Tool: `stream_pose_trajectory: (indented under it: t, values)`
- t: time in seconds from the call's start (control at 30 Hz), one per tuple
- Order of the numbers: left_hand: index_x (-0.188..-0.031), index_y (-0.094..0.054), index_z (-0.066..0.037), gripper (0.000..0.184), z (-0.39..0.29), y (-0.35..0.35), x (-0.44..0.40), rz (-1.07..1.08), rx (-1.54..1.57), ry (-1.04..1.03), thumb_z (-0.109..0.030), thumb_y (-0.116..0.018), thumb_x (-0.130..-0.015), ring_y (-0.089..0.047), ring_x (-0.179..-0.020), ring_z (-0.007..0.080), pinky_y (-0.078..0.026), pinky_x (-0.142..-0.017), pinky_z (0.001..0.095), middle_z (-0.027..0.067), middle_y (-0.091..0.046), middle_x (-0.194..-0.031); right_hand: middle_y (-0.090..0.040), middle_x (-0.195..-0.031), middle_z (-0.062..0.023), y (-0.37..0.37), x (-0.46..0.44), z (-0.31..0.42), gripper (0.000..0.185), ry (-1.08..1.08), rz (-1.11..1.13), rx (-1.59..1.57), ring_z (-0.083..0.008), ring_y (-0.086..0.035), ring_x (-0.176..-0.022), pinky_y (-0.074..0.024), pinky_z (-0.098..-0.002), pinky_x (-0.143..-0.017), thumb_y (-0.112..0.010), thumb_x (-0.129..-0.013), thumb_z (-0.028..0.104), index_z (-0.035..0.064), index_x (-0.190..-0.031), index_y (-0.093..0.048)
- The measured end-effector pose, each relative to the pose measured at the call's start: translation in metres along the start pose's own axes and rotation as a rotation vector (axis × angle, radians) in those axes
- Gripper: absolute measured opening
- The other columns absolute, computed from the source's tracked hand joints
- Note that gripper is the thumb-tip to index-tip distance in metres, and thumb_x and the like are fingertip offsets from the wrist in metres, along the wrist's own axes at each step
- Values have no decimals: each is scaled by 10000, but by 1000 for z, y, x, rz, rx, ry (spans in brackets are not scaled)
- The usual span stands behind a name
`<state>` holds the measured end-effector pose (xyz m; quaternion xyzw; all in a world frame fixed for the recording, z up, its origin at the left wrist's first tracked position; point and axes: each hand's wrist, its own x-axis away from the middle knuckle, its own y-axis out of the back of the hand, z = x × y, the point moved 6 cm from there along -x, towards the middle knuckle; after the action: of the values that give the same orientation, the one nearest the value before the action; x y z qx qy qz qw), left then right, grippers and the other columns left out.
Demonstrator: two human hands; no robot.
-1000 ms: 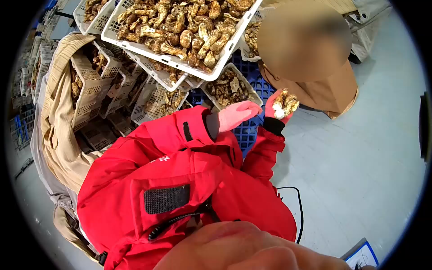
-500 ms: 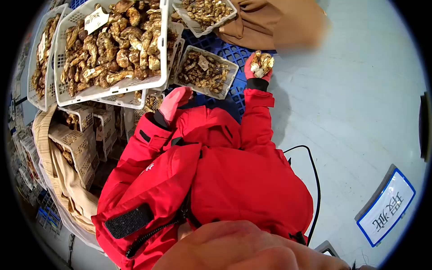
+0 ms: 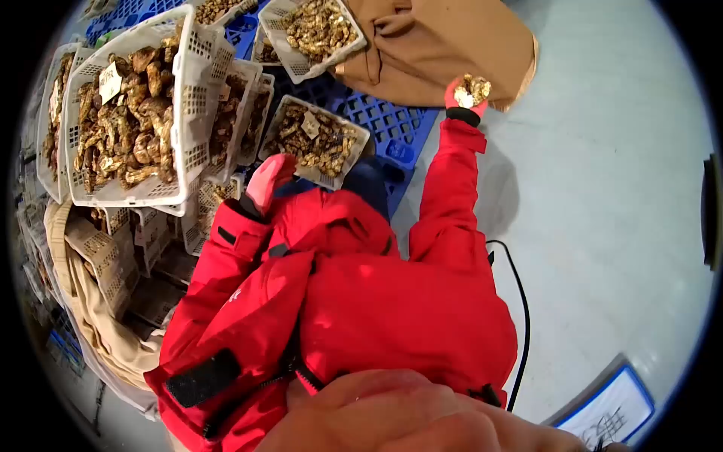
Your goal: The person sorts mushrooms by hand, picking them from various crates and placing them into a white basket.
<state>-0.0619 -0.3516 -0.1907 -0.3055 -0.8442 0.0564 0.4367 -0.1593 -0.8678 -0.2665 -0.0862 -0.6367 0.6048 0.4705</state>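
My right hand (image 3: pixel 470 93), in a pink glove, is stretched far out over the grey floor beside the brown cloth. It is closed around a few brown-and-cream mushrooms (image 3: pixel 473 89) with pale, cut-looking faces. My left hand (image 3: pixel 271 181), also gloved in pink, is curled near my knee; whatever its fingers may hold is hidden. Just beyond that hand, a white plastic basket (image 3: pixel 362 151) of small mushrooms with a paper tag sits on the blue pallet (image 3: pixel 380 119). A big white basket (image 3: pixel 124 197) heaped with larger mushrooms stands at the left, also tagged.
Another white basket (image 3: pixel 303 74) of mushrooms stands at the top, beside a brown cloth (image 3: pixel 452 41). Stacked crates and a beige cloth (image 3: pixel 90 301) fill the left. A black cable (image 3: pixel 525 316) and a blue-framed sign (image 3: pixel 621 410) are on the right.
My right hand, with its mushrooms, has reached farther out and to the right, toward the cloth. The left hand stays curled near my knee. The view has shifted, moving the baskets leftward.
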Motion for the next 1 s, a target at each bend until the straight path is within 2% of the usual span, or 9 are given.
stream_pose_trajectory:
  t: [0.27, 0.3, 0.4, 0.47, 0.5, 0.57, 0.7, 0.83, 1.0]
  values:
    - [-1174, -542, -61, 424, 29, -86, -49, -169, 72, 0, -393, -498, -914, -565, -1001, 175, -436, -877, 315, 73, -590, -1139, -647, -907, -49, -30, -242, 126, 362, -21, 123, 161, -243, -612, -825, -497, -413, -697, -505, -795, 389, 93, -970, -620]
    - [-1172, -543, -61, 419, 34, -92, -52, -171, 54, -2, -387, -496, -914, -566, -989, 174, -436, -875, 314, 74, -593, -1133, -642, -988, -74, -34, -224, 124, 410, 17, -63, 154, -259, -613, -873, -491, -418, -700, -486, -813, 383, 65, -1044, -603]
    - [-1150, -561, -60, 428, 35, -113, -55, -203, 70, 40, -405, -490, -907, -564, -981, 168, -440, -862, 312, 62, -599, -1100, -545, -1213, -160, -5, -257, 141, 565, -42, 0, 199, -311, -527, -1095, -448, -481, -883, -497, -838, 436, 8, -1208, -495]
    - [-1155, -562, -71, 443, 34, -102, -52, -183, 83, 21, -427, -498, -899, -560, -986, 165, -435, -852, 301, 54, -602, -1090, -542, -1197, -133, 7, -271, 158, 434, 339, 102, 761, -290, -498, -1117, -409, -474, -920, -478, -866, 353, 35, -1161, -509]
    - [-1161, -559, -74, 450, 33, -103, -52, -195, 89, 8, -433, -500, -897, -559, -990, 166, -432, -847, 297, 53, -603, -1092, -562, -1155, -112, 3, -268, 153, 371, 230, 180, 659, -278, -516, -1078, -412, -466, -901, -471, -865, 313, 55, -1127, -525]
    - [-1164, -559, -75, 454, 25, -102, -48, -214, 94, -30, -436, -506, -894, -558, -995, 163, -429, -835, 291, 51, -602, -1106, -601, -1072, -69, -13, -263, 124, 261, 15, 314, 455, -254, -551, -1002, -420, -450, -862, -456, -863, 233, 95, -1061, -558]
    - [-1171, -558, -79, 465, 30, -74, -33, -159, 176, -76, -446, -530, -886, -555, -1000, 151, -421, -839, 294, 40, -601, -1115, -556, -1193, -93, -71, -227, 4, 301, -941, 13, -455, -214, -516, -1048, -432, -382, -811, -460, -896, 245, 102, -1145, -552]
    - [-1112, -579, -47, 386, 6, -52, -8, -43, 273, -251, -362, -554, -889, -516, -844, 85, -412, -698, 235, -1, -600, -989, -497, -1285, -96, -172, -116, -130, 399, -513, 428, 584, -184, -506, -1054, -457, -262, -700, -468, -924, 259, 111, -1294, -461]
    - [-1169, -533, -16, 430, -59, -15, 84, 270, 11, -373, -376, -463, -942, -480, -1003, 127, -364, -929, 285, 43, -553, -1093, -462, -1300, -95, -252, 80, -300, 433, -591, 732, 1040, -131, -523, -964, -431, -182, -639, -454, -927, 209, 109, -1346, -405]
